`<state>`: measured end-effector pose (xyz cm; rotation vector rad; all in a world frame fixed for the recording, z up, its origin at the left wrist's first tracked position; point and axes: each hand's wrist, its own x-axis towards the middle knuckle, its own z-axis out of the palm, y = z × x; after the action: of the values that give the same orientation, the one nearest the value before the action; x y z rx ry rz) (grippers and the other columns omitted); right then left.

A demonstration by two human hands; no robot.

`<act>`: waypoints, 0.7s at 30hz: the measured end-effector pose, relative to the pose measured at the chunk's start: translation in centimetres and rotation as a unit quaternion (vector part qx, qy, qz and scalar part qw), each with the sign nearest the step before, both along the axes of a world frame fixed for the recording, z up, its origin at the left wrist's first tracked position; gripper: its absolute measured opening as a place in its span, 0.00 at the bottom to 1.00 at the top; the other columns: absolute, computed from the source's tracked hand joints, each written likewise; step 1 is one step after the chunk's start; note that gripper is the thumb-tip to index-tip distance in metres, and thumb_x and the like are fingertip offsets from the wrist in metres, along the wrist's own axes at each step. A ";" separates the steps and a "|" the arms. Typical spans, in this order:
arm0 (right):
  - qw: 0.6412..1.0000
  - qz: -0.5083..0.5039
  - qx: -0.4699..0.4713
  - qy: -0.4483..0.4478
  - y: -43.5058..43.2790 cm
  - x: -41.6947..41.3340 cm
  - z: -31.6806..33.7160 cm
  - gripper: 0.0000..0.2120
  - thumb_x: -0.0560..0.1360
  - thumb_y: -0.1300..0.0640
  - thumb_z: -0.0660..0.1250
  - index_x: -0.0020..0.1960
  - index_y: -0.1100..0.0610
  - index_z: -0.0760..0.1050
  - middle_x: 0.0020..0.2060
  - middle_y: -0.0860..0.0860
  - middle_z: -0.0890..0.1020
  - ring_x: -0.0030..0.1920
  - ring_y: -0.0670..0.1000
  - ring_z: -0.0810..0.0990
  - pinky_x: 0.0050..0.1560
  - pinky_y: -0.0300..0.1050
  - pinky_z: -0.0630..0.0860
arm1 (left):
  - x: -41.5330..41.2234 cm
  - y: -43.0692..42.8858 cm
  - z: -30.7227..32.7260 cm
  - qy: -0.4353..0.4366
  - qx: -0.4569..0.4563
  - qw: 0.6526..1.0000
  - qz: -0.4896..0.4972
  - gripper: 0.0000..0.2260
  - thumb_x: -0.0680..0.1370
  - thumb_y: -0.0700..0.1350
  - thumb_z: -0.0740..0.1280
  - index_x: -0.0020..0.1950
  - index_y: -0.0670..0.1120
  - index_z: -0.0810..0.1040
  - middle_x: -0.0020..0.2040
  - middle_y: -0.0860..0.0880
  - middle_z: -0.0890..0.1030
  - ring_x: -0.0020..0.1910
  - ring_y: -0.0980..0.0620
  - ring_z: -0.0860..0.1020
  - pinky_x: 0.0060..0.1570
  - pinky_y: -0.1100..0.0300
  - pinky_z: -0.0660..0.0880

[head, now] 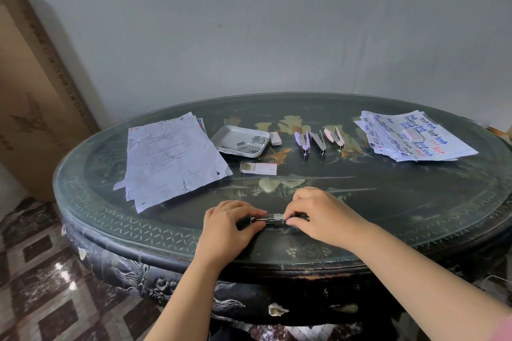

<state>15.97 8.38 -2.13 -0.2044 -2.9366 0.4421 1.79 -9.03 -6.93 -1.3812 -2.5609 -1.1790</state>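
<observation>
**At the table's near edge: both hands on a metal stapler**

Near the middle of the near edge, the stapler [273, 218] lies on the glass top of the table [388, 202], running left to right along the edge. The left hand [230, 223] has its fingers curled round the stapler's left end, thumb on the near side. The right hand [321, 213] is curled too, and its fingertips and thumb pinch the stapler's right half. Only the shiny middle section shows between the hands. I can't tell whether staples are loaded.

Towards the far edge, centre, a white tray [221, 134] holds loose staple strips [249, 145], with a small white box [275, 138] just beside its right rim. An open staple box [259, 168] lies nearer than the tray. Right of those, three staplers sit side by side: purple [302, 142], grey [320, 142] and pink [335, 138]. On the left side is a printed paper stack [171, 158]. On the far right, a handwritten paper stack [410, 138] has a small box [413, 134] on top. A cardboard carton [36, 91] leans on the wall left of the table.
</observation>
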 end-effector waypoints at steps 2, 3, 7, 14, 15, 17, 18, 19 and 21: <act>1.000 0.005 0.017 0.007 0.0 0.1 -0.1 0.09 0.77 0.49 0.65 0.52 0.49 0.81 0.44 0.46 0.76 0.47 0.42 0.69 0.50 0.44 0.75 | 0.0 0.0 0.0 -0.001 0.001 1.000 0.001 0.07 0.71 0.57 0.72 0.48 0.65 0.82 0.46 0.69 0.77 0.55 0.63 0.74 0.62 0.49 0.68; 0.999 0.008 0.029 0.010 -0.1 0.1 -0.1 0.09 0.77 0.49 0.65 0.51 0.50 0.81 0.44 0.46 0.76 0.47 0.42 0.70 0.50 0.45 0.75 | 0.0 0.0 0.0 -0.001 0.002 1.000 0.001 0.08 0.71 0.57 0.72 0.48 0.65 0.82 0.46 0.69 0.77 0.55 0.63 0.74 0.62 0.49 0.68; 0.998 0.011 0.058 0.014 -0.2 0.2 -0.2 0.09 0.78 0.49 0.64 0.47 0.52 0.79 0.42 0.45 0.74 0.47 0.43 0.68 0.50 0.45 0.75 | -0.1 0.0 -0.1 0.003 0.001 1.000 0.000 0.08 0.71 0.59 0.71 0.49 0.66 0.81 0.46 0.68 0.78 0.55 0.63 0.74 0.61 0.49 0.69; 0.999 0.003 0.041 0.027 -0.8 0.0 -0.5 0.09 0.78 0.51 0.64 0.53 0.51 0.81 0.43 0.47 0.75 0.51 0.47 0.72 0.52 0.40 0.70 | 0.0 0.0 -0.1 0.006 0.001 1.000 0.002 0.07 0.71 0.58 0.72 0.48 0.64 0.82 0.46 0.68 0.78 0.55 0.63 0.74 0.62 0.49 0.68; 0.999 -0.001 0.033 0.029 -0.8 0.0 -0.6 0.09 0.78 0.52 0.64 0.53 0.50 0.81 0.44 0.48 0.75 0.52 0.48 0.72 0.52 0.40 0.70 | 0.0 0.0 0.0 0.007 0.000 1.000 0.002 0.07 0.71 0.58 0.71 0.48 0.64 0.82 0.47 0.68 0.78 0.55 0.63 0.74 0.62 0.49 0.68; 0.999 -0.008 0.027 0.030 -0.9 -0.1 -0.7 0.08 0.77 0.52 0.64 0.53 0.50 0.81 0.44 0.48 0.74 0.52 0.48 0.72 0.52 0.40 0.70 | -0.1 0.1 -0.1 0.010 0.002 1.000 0.001 0.07 0.71 0.58 0.71 0.49 0.64 0.82 0.46 0.68 0.78 0.55 0.62 0.74 0.61 0.48 0.69; 0.999 -0.009 0.027 0.032 -0.9 -0.1 -0.8 0.08 0.77 0.53 0.64 0.53 0.50 0.80 0.44 0.48 0.74 0.52 0.48 0.71 0.52 0.40 0.69 | -0.1 0.1 -0.1 0.010 0.005 1.000 0.001 0.08 0.71 0.59 0.71 0.49 0.64 0.82 0.46 0.68 0.78 0.55 0.63 0.74 0.61 0.49 0.69; 0.999 -0.009 0.029 0.034 -1.0 -0.1 -0.8 0.07 0.77 0.53 0.64 0.52 0.50 0.80 0.44 0.48 0.74 0.52 0.48 0.71 0.52 0.40 0.68 | -0.1 0.1 -0.1 0.009 0.007 1.000 0.001 0.08 0.70 0.60 0.70 0.49 0.65 0.81 0.46 0.68 0.78 0.54 0.63 0.74 0.60 0.49 0.69; 0.999 -0.013 0.033 0.039 -1.1 0.0 -0.7 0.06 0.77 0.53 0.64 0.51 0.50 0.78 0.43 0.47 0.73 0.51 0.48 0.71 0.50 0.40 0.68 | -0.1 0.1 -0.1 0.008 0.008 1.000 0.001 0.09 0.70 0.61 0.69 0.49 0.65 0.81 0.46 0.68 0.78 0.54 0.63 0.74 0.60 0.49 0.70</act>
<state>15.94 7.26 -2.87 -0.2123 -2.8640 0.3409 1.73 -8.97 -7.00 -1.3798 -2.5364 -1.1801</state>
